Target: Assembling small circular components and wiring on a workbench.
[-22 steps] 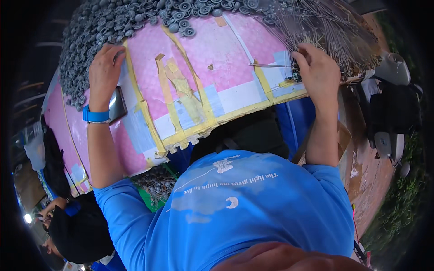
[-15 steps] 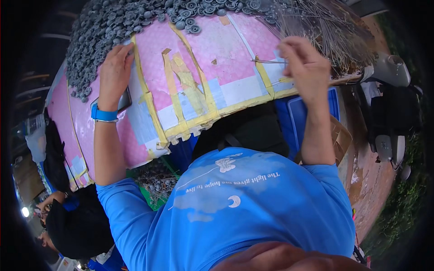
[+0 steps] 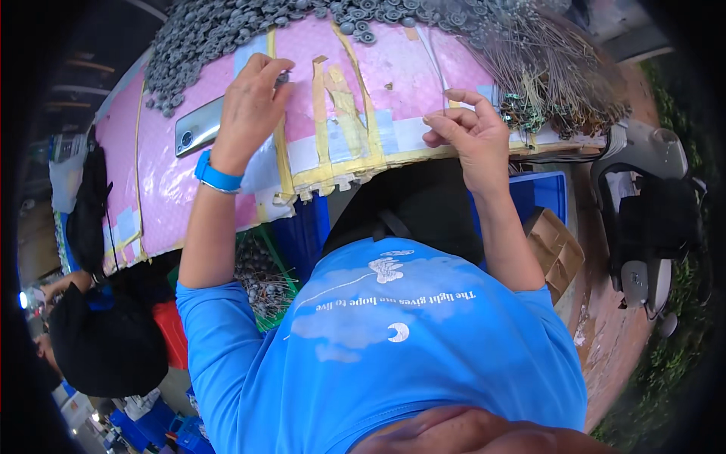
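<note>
Pinching a grey cap [image 3: 283, 76] at the frame's upper left, the left hand [image 3: 251, 106] had something seemingly light, stiff, best held by its rim; the right hand [image 3: 472, 135] curled upper right, contents unclear

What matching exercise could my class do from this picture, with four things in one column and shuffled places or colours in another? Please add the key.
1. phone
2. watch strap
3. wires
4. grey pieces

A. heaped along the table's far side
B. silver, partly hidden by the left hand
C. bright blue
D. bundled at the right end

Pairs: 1-B; 2-C; 3-D; 4-A
</note>
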`<action>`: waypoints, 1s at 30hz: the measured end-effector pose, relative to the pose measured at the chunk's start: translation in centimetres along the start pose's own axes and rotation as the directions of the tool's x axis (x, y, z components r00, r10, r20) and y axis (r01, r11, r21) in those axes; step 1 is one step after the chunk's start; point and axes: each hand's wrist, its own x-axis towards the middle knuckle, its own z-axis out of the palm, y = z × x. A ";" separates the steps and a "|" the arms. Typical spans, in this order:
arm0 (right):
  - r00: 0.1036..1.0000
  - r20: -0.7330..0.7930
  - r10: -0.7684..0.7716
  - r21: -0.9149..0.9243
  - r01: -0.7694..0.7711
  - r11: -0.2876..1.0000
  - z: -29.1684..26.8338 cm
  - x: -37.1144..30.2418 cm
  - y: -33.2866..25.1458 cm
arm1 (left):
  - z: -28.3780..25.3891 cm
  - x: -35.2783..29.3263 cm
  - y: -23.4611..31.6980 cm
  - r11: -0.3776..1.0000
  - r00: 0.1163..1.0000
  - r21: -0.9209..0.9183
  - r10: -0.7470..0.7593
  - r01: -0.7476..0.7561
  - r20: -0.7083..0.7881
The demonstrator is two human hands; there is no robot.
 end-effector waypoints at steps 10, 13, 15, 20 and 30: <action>0.966 0.236 0.106 0.208 -0.157 0.966 0.7 -1.9 -0.1 | 1.5 -4.4 9.4 0.196 0.827 -0.843 -0.398 0.501 0.398; 0.951 0.293 0.102 0.198 -0.165 0.966 1.4 -2.4 -0.3 | 1.8 -4.5 9.9 0.135 0.805 -0.844 -0.409 0.519 0.430; 0.943 0.316 0.103 0.193 -0.170 0.966 1.8 -2.6 -0.2 | 2.1 -4.7 10.1 0.109 0.819 -0.862 -0.389 0.495 0.422; 0.931 0.352 0.094 0.175 -0.165 0.971 2.3 -2.9 0.0 | 2.2 -5.2 10.8 -0.025 0.871 -0.927 -0.333 0.375 0.362; 0.920 0.360 0.154 0.159 -0.223 0.962 2.8 -3.0 0.4 | 1.1 -5.3 12.0 0.021 0.841 -0.920 -0.413 0.391 0.348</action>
